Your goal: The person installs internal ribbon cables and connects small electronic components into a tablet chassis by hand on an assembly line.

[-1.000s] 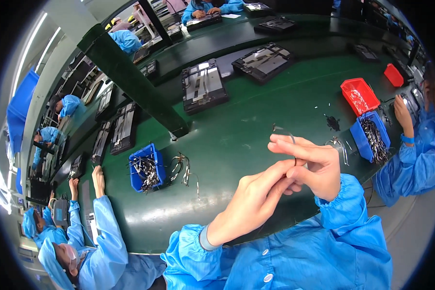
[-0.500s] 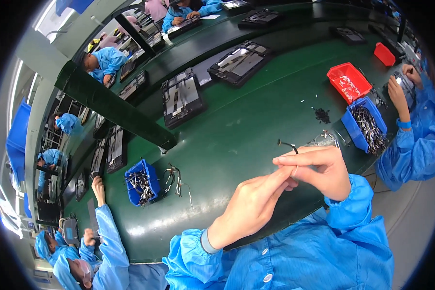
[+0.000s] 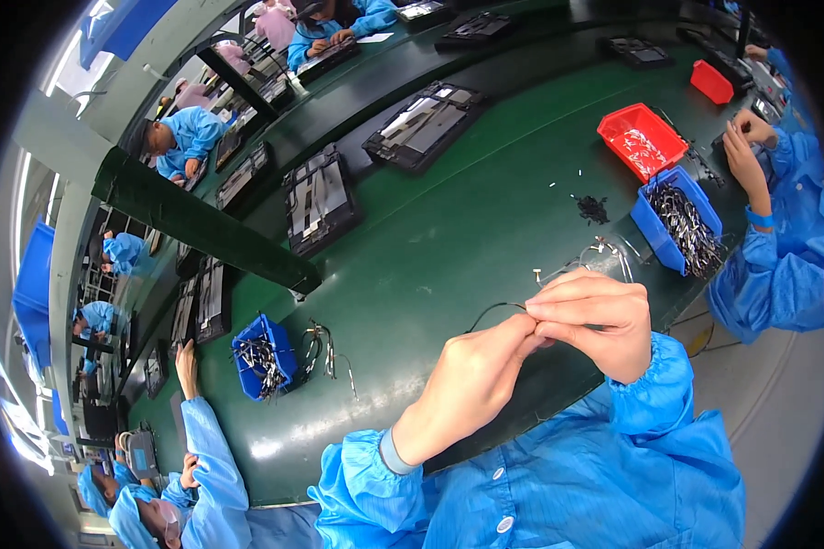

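Over the near edge of the green table, my two hands meet fingertip to fingertip. A thin black cable [image 3: 493,307] is pinched between them, and part of it arcs out to the left above my left hand [image 3: 476,371]. My right hand [image 3: 595,320] has its thumb and fingers pressed together at the same spot. A small metal-tipped end [image 3: 537,274] sticks up by the right fingers; whether it belongs to the held cable I cannot tell. My fingertips hide the pinched part. Several loose cables [image 3: 618,258] lie just beyond my right hand.
A blue bin [image 3: 651,227] of cables and a red bin [image 3: 621,122] of small white pieces stand at the right, near a small black pile [image 3: 592,209]. Another blue bin [image 3: 285,355] and loose cables [image 3: 317,348] are left. A post [image 3: 206,224] rises behind; co-workers sit either side.
The short black end that stood up above my fingers is gone from there; a longer cable arc now shows to the left. My right hand has shifted slightly left, still meeting the left.
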